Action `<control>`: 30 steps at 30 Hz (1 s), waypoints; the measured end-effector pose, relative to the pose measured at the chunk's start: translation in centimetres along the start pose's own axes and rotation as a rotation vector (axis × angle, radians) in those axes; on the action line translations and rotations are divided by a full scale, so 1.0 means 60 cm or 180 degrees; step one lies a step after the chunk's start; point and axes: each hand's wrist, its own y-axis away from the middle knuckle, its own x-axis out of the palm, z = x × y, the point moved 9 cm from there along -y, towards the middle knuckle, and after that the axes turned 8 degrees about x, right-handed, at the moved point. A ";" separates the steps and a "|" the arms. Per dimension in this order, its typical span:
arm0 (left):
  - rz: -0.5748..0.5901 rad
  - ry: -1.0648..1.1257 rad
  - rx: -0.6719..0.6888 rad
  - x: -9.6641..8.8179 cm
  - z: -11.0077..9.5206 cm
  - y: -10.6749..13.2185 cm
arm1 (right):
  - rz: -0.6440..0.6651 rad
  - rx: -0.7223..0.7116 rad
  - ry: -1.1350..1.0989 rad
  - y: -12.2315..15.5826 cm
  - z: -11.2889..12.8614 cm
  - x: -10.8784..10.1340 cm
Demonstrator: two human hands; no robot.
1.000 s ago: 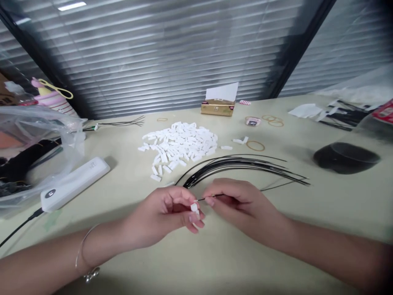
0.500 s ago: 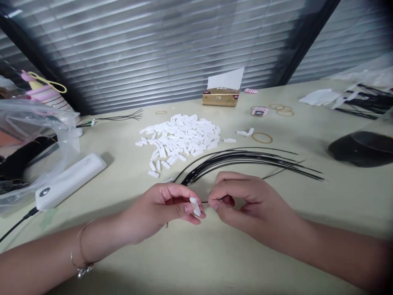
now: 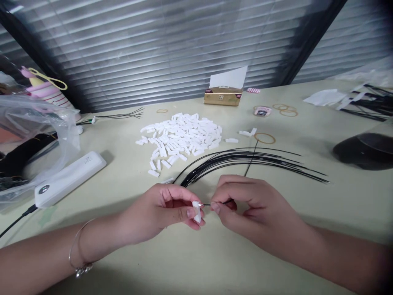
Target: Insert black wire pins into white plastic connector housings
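Observation:
Between the thumb and fingers of my left hand (image 3: 167,209) is a small white plastic connector housing (image 3: 197,211), tilted upright. My right hand (image 3: 245,200) pinches a thin black wire (image 3: 206,204) close to its end. The wire's shiny metal tip touches or meets the housing's right side near the top; how deep it sits I cannot tell. Its other end sticks out behind my right hand, toward the back. Just beyond my hands lies a bundle of black wires (image 3: 233,157), curving to the right. Behind it is a heap of white connector housings (image 3: 184,135).
A white power bank (image 3: 70,178) with a cable and a clear plastic bag (image 3: 64,127) are at left. At the back stands a gold box (image 3: 222,97). Rubber bands (image 3: 264,138) lie right of the heap, and a dark rounded object (image 3: 364,150) sits at the right edge.
The housing has turned slightly in my left fingers. The wire's free end has swung up toward the back, across the bundle. Both hands stay almost in place while the view shifts a little.

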 end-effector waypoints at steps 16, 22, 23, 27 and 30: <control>-0.0197 -0.0137 0.0008 -0.005 0.000 0.003 | -0.0182 -0.1500 0.1392 0.027 0.058 0.008; -0.0167 0.0000 0.0087 -0.003 -0.001 0.004 | -0.0161 -0.1449 0.1278 0.025 0.054 0.016; -0.0144 -0.0001 0.0082 -0.001 0.000 0.005 | -0.0164 -0.1443 0.1264 0.026 0.054 0.018; -0.0035 -0.0106 0.0056 0.005 0.001 0.006 | -0.0118 -0.1464 0.1234 0.029 0.056 0.019; -0.0010 -0.0100 0.0066 0.005 0.002 0.005 | 0.0053 -0.1374 0.0896 0.011 0.046 0.010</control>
